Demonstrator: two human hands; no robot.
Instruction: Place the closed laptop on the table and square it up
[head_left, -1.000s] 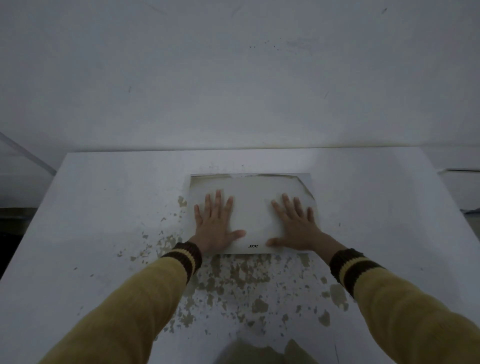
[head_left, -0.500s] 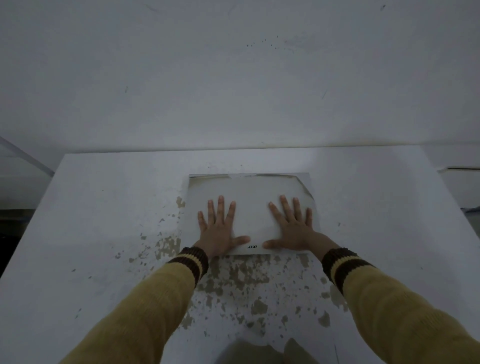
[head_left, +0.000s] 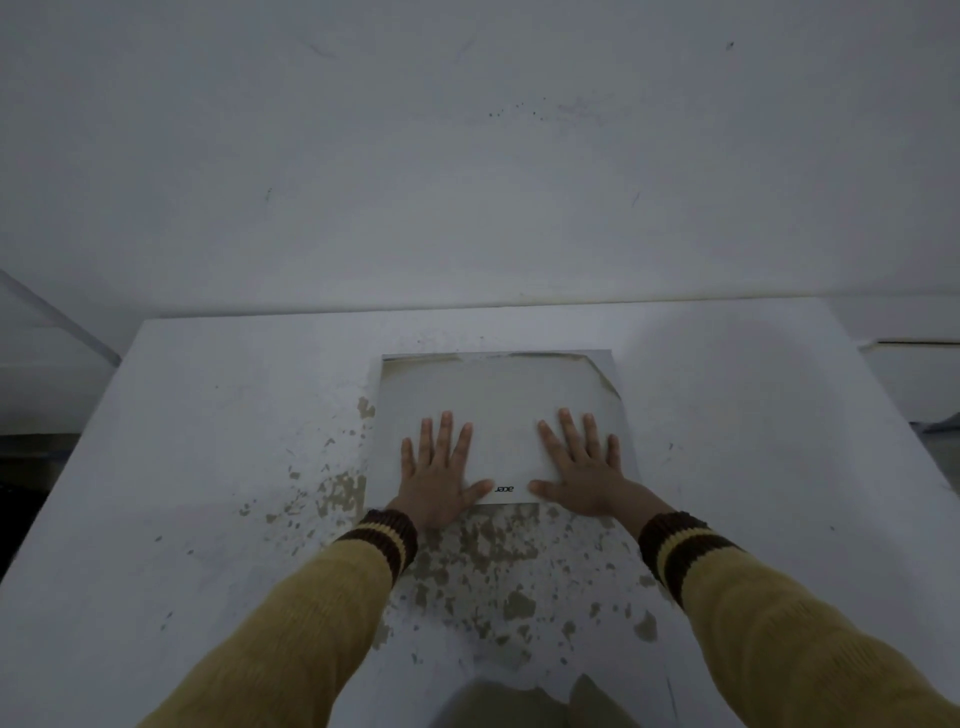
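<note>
We see a closed laptop (head_left: 498, 415) lying flat on the white worktop (head_left: 753, 441), near the middle. Its lid is pale grey, with a small dark logo (head_left: 504, 489) at the near edge. The far edge of the lid looks worn and stained.

Our left hand (head_left: 436, 475) lies flat on the near left part of the lid. Its fingers (head_left: 444, 431) are spread out and straight, gripping nothing. Our right hand (head_left: 584, 475) lies flat on the near right part of the lid. It too has its fingers (head_left: 569, 431) spread and straight, pressing down and holding nothing. The two thumbs point toward each other, with the logo between them.

The laptop's edges look lined up with the worktop's edges. The far edge of the laptop runs along the same way as the back edge of the worktop.

The paint on the worktop has chipped off in brown patches (head_left: 488, 551) just in front of the laptop. Our sleeves (head_left: 311, 623) are yellow with dark striped cuffs. A pale wall (head_left: 467, 156) stands behind the worktop.
</note>
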